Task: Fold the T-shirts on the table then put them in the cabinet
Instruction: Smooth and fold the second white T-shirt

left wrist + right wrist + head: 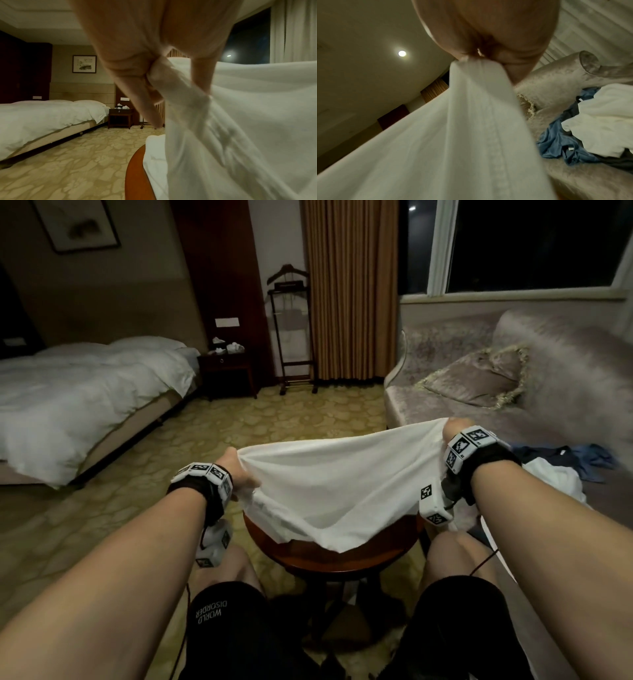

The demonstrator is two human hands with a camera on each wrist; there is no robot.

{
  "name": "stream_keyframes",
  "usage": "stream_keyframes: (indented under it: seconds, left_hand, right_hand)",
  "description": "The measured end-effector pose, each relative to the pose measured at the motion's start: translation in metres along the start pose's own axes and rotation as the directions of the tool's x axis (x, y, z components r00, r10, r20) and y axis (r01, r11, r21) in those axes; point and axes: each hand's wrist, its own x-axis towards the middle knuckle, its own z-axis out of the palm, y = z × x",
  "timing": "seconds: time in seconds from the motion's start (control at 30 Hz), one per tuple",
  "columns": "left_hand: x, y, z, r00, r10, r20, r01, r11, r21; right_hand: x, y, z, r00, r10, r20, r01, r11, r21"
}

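Note:
A white T-shirt (342,484) hangs stretched between both hands above a small round wooden table (342,559). My left hand (236,470) grips its left edge, the fabric bunched in the curled fingers (130,75). My right hand (452,429) holds the right edge higher up, pinching bunched cloth (471,63). The shirt's lower part droops onto the tabletop. In the left wrist view, more white cloth (154,148) lies on the table (135,175) under the held shirt.
A pile of blue, dark and white garments (565,467) lies on the grey sofa (513,405) to the right. A bed (85,392), a nightstand (227,374) and a valet stand (291,330) stand across the patterned carpet. My knees flank the table.

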Motion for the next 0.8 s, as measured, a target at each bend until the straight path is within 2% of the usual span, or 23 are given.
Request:
stream_keyframes:
  seconds: [0.03,0.07,0.13,0.17,0.27,0.3,0.37,0.4,0.47,0.57,0.63,0.8]
  left_hand:
    - [0.0,-0.004,0.0,1.0,-0.004,-0.018,0.004,1.0,-0.009]
    - [-0.003,-0.004,0.0,0.999,-0.013,-0.031,0.013,1.0,0.006]
    - [-0.009,0.0,-0.003,0.999,0.012,-0.05,-0.007,0.996,0.094]
    - [-0.006,-0.001,-0.005,0.997,0.04,-0.068,-0.028,0.987,0.159]
    - [-0.005,-0.006,-0.013,0.996,0.023,-0.082,0.001,0.958,0.287]
    - [-0.002,-0.01,-0.013,0.997,0.0,-0.073,0.019,0.963,0.267]
    - [0.0,-0.015,-0.009,0.999,-0.052,0.008,0.051,0.995,0.08]
    - [0.001,-0.018,-0.006,0.996,-0.075,0.038,0.077,0.996,-0.043]
    - [0.002,-0.019,-0.006,0.994,-0.093,0.054,0.103,0.968,-0.23]
    - [0.003,-0.019,-0.004,0.994,-0.041,0.102,0.079,0.915,-0.397]
    - [0.006,-0.017,-0.003,0.99,-0.026,0.137,0.095,0.846,-0.524]
    - [0.018,-0.015,-0.008,0.999,-0.05,0.007,0.045,0.805,-0.592]
  right_hand:
    - [0.001,0.0,-0.001,0.999,0.037,-0.016,-0.038,0.997,-0.064]
    - [-0.002,-0.004,-0.004,0.999,0.011,-0.053,-0.018,0.99,-0.139]
    - [-0.01,-0.012,-0.011,0.995,-0.098,-0.036,0.073,0.899,-0.432]
    - [-0.019,-0.017,-0.015,0.991,-0.132,-0.014,0.105,0.845,-0.524]
    - [-0.035,-0.019,-0.022,0.989,-0.141,-0.03,0.099,0.813,-0.574]
    - [-0.034,-0.018,-0.023,0.987,-0.161,-0.023,0.107,0.752,-0.651]
    - [-0.037,-0.019,-0.025,0.984,-0.178,-0.009,0.118,0.69,-0.714]
    - [-0.035,-0.02,-0.025,0.988,-0.156,-0.015,0.1,0.701,-0.706]
    - [-0.032,-0.016,-0.023,0.981,-0.196,0.006,0.128,0.617,-0.777]
    - [-0.03,-0.017,-0.017,0.975,-0.205,0.085,0.183,0.525,-0.831]
    - [-0.026,-0.02,-0.015,0.978,-0.177,0.106,0.184,0.517,-0.836]
    - [-0.012,-0.013,-0.01,0.979,-0.174,0.102,0.174,0.47,-0.865]
